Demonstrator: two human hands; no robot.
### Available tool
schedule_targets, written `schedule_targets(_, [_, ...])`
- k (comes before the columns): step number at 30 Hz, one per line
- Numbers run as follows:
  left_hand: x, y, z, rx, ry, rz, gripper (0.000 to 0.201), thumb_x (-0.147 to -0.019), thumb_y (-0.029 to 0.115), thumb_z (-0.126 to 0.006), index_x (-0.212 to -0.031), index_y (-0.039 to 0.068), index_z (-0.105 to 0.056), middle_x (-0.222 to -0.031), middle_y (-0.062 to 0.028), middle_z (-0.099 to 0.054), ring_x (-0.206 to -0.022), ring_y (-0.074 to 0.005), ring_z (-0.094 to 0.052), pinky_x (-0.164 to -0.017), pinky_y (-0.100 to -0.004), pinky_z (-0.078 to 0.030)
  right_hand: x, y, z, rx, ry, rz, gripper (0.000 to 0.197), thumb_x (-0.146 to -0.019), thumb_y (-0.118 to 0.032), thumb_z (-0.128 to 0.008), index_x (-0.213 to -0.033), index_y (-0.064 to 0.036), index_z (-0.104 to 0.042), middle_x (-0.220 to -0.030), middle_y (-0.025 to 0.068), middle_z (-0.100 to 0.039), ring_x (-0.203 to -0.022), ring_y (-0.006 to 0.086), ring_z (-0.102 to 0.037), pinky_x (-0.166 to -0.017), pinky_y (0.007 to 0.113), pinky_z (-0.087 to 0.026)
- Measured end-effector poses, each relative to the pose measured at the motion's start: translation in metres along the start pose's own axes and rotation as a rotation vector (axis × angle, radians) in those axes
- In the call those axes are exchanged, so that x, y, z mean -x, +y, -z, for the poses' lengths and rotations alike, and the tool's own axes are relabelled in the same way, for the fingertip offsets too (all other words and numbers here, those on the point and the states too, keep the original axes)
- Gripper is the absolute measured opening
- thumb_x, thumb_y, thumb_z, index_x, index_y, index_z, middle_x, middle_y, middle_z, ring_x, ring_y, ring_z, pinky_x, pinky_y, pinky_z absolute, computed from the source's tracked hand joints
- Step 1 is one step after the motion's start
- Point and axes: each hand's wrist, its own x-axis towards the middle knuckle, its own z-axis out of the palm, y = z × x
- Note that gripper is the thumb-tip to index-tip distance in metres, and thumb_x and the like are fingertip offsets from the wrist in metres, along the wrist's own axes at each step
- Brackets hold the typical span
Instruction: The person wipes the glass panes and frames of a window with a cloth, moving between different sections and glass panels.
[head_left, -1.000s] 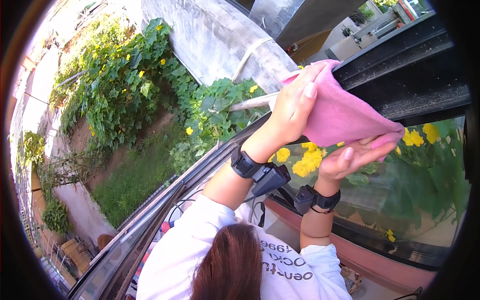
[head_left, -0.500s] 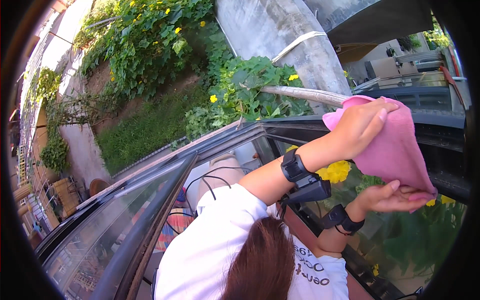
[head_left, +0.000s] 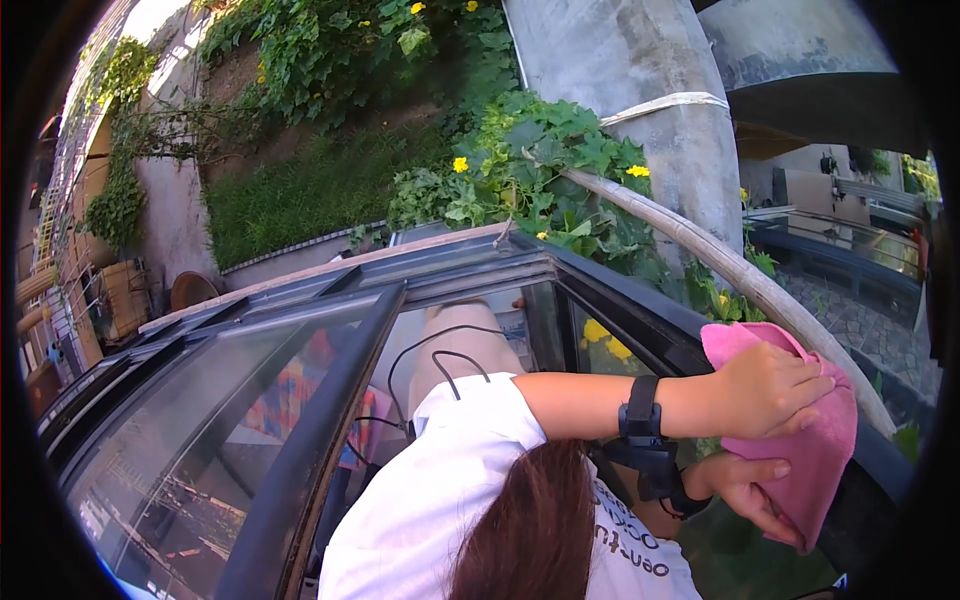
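A pink cloth hangs folded between my two hands at the right, close to the dark window frame. From above, my left hand grips its upper part with curled fingers. Lower down, my right hand holds the cloth's near side, with the thumb outstretched and the fingertips partly tucked against the fabric. Both wrists wear black straps, and a black device sits below the left one. Whether the cloth touches the frame cannot be made out.
A wooden pole runs outside, just beyond the frame, past a grey concrete pillar. Leafy vines with yellow flowers grow behind. At the left is a glass window panel. A black cable loops beside my beige-clad leg.
Both hands have come lower with the cloth, which now looks more bunched. My view has shifted, showing more of the pole and the window frame's rail.
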Motion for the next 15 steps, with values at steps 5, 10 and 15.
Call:
schedule_targets(5, [-0.001, -0.003, -0.003, 0.015, -0.032, 0.010, 0.036, -0.071, 0.024, -0.051, -0.091, -0.006, -0.052, -0.079, -0.0139, -0.053, -0.059, -0.0248, -0.052, -0.049, -0.0315, -0.042, -0.005, 0.000, -0.019, 0.075, 0.015, 0.014, 0.085, -0.071, -0.016, -0.059, -0.132, -0.0094, 0.000, -0.128, 0.0152, -0.016, -0.106, 0.0259, -0.038, -0.084, 0.045, -0.035])
schedule_targets(10, [0.007, 0.004, -0.018, 0.049, 0.076, -0.023, 0.043, -0.066, 0.029, -0.054, -0.088, -0.007, -0.052, -0.071, -0.0125, -0.050, -0.061, -0.0247, -0.050, -0.053, -0.0326, -0.040, -0.008, -0.002, -0.014, 0.243, 0.067, 0.052, 0.086, -0.070, -0.017, -0.059, -0.132, -0.0084, 0.000, -0.128, 0.0163, -0.017, -0.108, 0.0265, -0.036, -0.087, 0.043, -0.033])
schedule_targets(15, [0.005, 0.008, -0.016, 0.132, 0.089, 0.010, 0.046, -0.065, 0.030, -0.052, -0.088, -0.010, -0.051, -0.071, -0.0139, -0.050, -0.063, -0.0277, -0.050, -0.057, -0.0335, -0.040, -0.003, 0.000, -0.019, 0.260, 0.017, 0.041, 0.086, -0.070, -0.015, -0.059, -0.131, -0.0077, 0.001, -0.127, 0.0171, -0.017, -0.108, 0.0271, -0.037, -0.087, 0.043, -0.033])
